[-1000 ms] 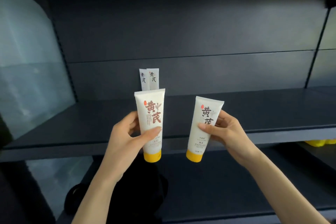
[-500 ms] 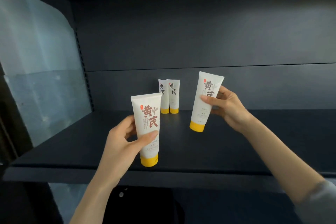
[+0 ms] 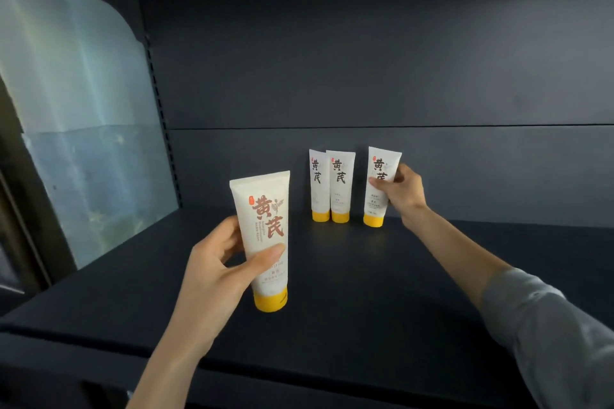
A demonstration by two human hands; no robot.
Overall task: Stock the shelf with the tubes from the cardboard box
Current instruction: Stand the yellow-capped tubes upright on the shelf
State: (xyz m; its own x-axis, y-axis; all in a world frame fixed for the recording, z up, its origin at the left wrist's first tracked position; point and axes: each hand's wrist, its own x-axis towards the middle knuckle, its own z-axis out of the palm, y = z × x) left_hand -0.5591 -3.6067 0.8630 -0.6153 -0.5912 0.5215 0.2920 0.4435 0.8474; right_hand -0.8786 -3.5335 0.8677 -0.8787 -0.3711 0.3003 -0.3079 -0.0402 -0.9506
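L hand (image 3: 212,276) grips white plastic tube w/ yellow cap (image 3: 265,239) above dark shelf (image 3: 365,309). R hand (image 3: 403,191) grips second tube (image 3: 378,188), cap-down beside two standing tubes (image 3: 330,186).

Four upright white yellow-capped tubes (image 3: 339,189)

Left hand (image 3: 212,271) and right hand (image 3: 403,191) each around an upright tube, two tubes (image 3: 330,184) beside

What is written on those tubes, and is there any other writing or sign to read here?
"黄芪" on the tube in the left hand; a small red seal and fine print under it are too blurred to read.
"黄芪" on the tube in the right hand, partly covered by fingers.
"黄芪" on each of the two standing tubes at the back of the shelf; their small print is unreadable.
No other text shows.
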